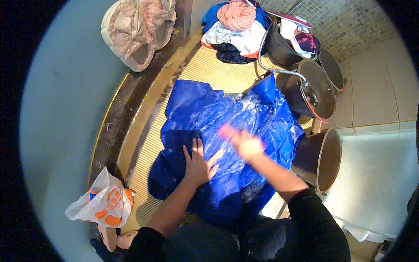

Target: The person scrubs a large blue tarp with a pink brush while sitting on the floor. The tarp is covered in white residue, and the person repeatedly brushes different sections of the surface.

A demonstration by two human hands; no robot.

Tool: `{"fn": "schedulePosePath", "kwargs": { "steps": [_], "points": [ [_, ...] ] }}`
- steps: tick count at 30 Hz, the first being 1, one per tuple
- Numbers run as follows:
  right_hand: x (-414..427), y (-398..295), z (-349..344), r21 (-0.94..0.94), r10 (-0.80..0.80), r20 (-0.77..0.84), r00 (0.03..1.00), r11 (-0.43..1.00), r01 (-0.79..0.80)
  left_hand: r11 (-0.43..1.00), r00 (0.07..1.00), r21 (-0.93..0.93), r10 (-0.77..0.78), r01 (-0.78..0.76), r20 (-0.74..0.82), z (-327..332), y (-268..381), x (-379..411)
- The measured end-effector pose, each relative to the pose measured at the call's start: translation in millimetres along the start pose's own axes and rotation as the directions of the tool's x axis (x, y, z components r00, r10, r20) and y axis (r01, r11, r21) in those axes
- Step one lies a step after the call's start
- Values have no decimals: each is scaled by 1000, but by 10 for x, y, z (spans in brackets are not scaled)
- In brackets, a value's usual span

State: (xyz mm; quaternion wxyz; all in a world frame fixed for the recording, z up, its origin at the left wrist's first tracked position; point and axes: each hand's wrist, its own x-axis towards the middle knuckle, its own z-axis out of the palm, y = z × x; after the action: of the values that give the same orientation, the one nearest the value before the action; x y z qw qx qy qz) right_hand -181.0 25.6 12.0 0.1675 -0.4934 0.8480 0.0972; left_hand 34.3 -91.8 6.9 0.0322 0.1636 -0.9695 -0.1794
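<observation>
A wet blue sheet of plasticky fabric (186,104) is spread over the ribbed yellow floor, with whitish suds or wet sheen across its middle and right side. My left hand (199,167) lies flat on it, fingers spread, holding nothing. To the right, my right hand (250,145) is blurred and grips a pink object (228,132), which looks like a scrubbing brush, against the sheet. The blur hides the brush's bristles and exact shape. Creased folds gather along the sheet's right edge, close to the dark buckets.
Dark buckets (329,160) line the right side; a shower hose (278,70) runs into another bucket (299,95). Clothes (235,36) are heaped at the back. Fluffy pink slippers (131,36) sit on the left ledge (111,131). A plastic bag (109,203) stands at lower left.
</observation>
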Motion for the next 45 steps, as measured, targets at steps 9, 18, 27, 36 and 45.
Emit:
{"fn": "schedulePosePath", "kwargs": {
  "steps": [9,18,27,36,45],
  "points": [
    [491,-434,-154,148,-105,-71,992,982,115,1000,1000,-9,26,-26,-18,43,-56,46],
    [746,-299,-434,236,233,-118,965,951,-201,999,998,-28,34,-36,-60,55,-80,-22],
    [454,757,-534,51,340,-184,922,940,-336,999,996,-6,46,-46,-77,-37,-63,-15],
    [18,125,-186,-62,11,74,997,998,-6,998,996,-47,45,-48,-74,16,-68,-32],
    [-426,-336,271,151,67,224,972,983,-102,995,1000,-92,-28,28,7,144,-72,92]
  ]
}}
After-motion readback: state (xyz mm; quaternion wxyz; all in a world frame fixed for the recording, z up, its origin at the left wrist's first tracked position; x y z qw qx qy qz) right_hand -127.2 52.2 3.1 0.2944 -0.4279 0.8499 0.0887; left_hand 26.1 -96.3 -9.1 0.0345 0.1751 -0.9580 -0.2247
